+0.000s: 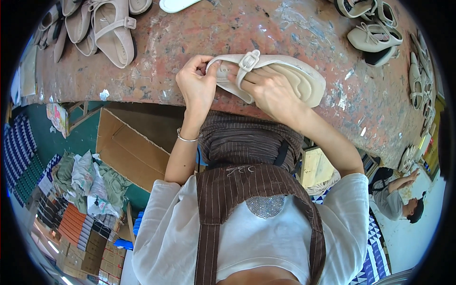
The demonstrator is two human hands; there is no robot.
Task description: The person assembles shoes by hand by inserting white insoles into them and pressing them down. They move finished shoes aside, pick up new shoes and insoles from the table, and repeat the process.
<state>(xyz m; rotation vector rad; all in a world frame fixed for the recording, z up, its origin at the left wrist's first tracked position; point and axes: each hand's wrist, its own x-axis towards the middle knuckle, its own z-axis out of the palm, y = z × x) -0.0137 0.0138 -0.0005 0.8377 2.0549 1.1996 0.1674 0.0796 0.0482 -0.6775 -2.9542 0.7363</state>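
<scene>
I hold a beige strapped shoe [294,76] with a buckle at the near edge of the worn reddish workbench [199,42]. My left hand [195,85] pinches the heel end of the shoe between thumb and fingers. My right hand [270,90] lies over the shoe's middle, fingers pressed into the insole beneath the buckled strap. The toe points right. A silver bangle [186,138] circles my left wrist.
More beige shoes lie at the bench's far left [111,31], far right [373,37] and along the right edge [418,80]. An open cardboard box [133,147] and heaped cloth [90,183] sit on the floor at left. Another person [399,197] crouches at right.
</scene>
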